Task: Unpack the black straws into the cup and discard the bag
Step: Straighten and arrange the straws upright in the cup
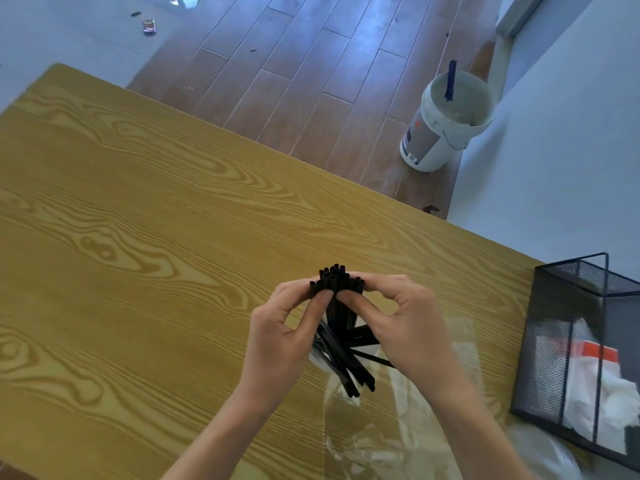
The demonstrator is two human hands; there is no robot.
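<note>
Pinching a bunch of black straws (337, 289) near its top with both hands, left hand (280, 327) and right hand (398, 320), above the table (138, 220); lower ends splaying over a clear bag (398, 427) lying beside a mesh basket (581, 358).

Counter (138, 209) across frame's left and centre; straws (341, 306) lower centre between both hands, bag (398, 427) flat beneath them; mesh basket (585, 358) at right edge; bucket (446, 123) on floor (294, 64), upper right.
</note>
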